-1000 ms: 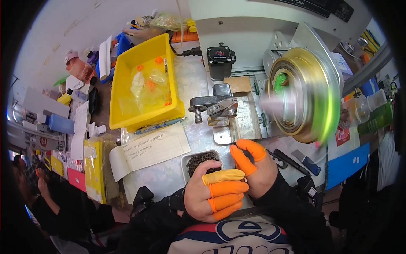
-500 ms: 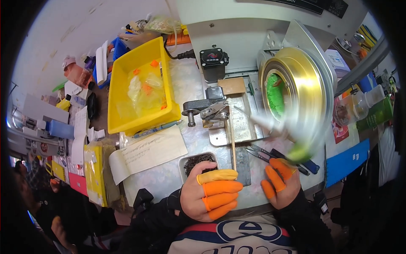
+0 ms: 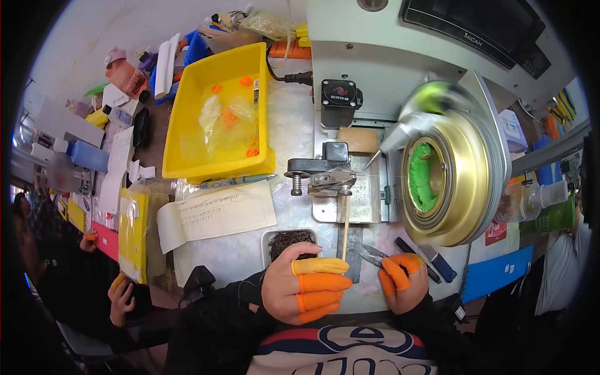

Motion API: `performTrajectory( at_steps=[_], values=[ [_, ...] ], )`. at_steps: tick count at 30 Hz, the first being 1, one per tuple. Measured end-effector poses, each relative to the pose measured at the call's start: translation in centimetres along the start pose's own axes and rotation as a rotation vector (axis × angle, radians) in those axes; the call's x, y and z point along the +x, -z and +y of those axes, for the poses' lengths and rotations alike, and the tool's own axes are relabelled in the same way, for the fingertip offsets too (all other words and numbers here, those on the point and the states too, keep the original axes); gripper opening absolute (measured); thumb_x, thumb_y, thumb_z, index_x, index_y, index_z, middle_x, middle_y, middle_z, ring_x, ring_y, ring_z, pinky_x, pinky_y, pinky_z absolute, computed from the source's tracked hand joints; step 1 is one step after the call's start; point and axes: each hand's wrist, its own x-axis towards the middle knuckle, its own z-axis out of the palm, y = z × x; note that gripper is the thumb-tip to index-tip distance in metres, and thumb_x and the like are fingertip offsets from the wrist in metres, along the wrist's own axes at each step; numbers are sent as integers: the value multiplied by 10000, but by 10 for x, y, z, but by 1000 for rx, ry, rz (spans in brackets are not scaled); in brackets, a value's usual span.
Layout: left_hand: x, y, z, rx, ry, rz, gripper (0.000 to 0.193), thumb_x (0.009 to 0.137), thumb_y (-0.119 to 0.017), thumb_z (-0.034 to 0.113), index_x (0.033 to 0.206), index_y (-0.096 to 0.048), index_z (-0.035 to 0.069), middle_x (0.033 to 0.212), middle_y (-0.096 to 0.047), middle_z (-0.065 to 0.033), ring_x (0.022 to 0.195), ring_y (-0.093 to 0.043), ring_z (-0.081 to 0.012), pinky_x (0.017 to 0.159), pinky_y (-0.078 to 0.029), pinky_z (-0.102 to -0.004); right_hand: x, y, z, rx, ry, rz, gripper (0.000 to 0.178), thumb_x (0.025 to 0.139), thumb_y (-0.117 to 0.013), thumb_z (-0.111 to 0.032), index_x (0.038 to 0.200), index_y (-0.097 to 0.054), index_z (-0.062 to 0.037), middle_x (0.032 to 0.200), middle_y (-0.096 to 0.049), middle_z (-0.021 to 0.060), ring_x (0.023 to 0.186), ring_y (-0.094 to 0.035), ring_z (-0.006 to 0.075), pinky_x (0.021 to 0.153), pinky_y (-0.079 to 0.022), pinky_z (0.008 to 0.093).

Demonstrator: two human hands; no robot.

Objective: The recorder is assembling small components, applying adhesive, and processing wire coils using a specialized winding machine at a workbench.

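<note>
My left hand, in orange and yellow finger cots, is closed on the lower end of a thin wooden stick. The stick's upper end meets the metal clamp of a winding machine. To the right, my right hand, also in orange cots, has its fingers curled over a two-bladed pointed metal tool; the blades point up-left and the handles are hidden. Just above my left hand sits a white dish of small dark wire-like pieces.
A gold-rimmed wheel stands at right, with a blurred arm above it. Left are a yellow tray, a handwritten pad and a pen. A black bar and blue-handled tool lie right. Someone's hand shows at far left.
The view has shifted. My right hand has moved left and closed over the two-bladed tool. The blurred arm has swung from the wheel's lower front to its top. My left hand keeps the stick.
</note>
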Motion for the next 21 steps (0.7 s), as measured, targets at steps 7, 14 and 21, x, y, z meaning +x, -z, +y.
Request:
performTrajectory(
  at_steps=[7,14,21],
  values=[
    [6,-2,3,-57,-57,-20,170,634,-657,108,789,-589,91,896,-610,-25,863,-567,-201,809,-368,-396,-8,5,8,-235,93,22,271,630,-601,-24,894,-608,-80,783,-543,70,712,-515,255,624,-409,352],
    [19,-1,7,-259,-207,160,119,738,-581,81,817,-586,-9,835,-566,-170,764,-553,-312,607,-452,-318,-8,6,1,-255,115,26,207,662,-652,-227,842,-607,-133,778,-534,-3,732,-500,185,640,-376,303],
    [6,-2,4,-167,-78,61,169,630,-667,90,779,-592,64,857,-610,-65,854,-552,-267,745,-412,-374,-6,6,0,-262,205,91,209,665,-653,-211,842,-596,-115,807,-538,-1,754,-498,165,651,-378,285]
  ],
)
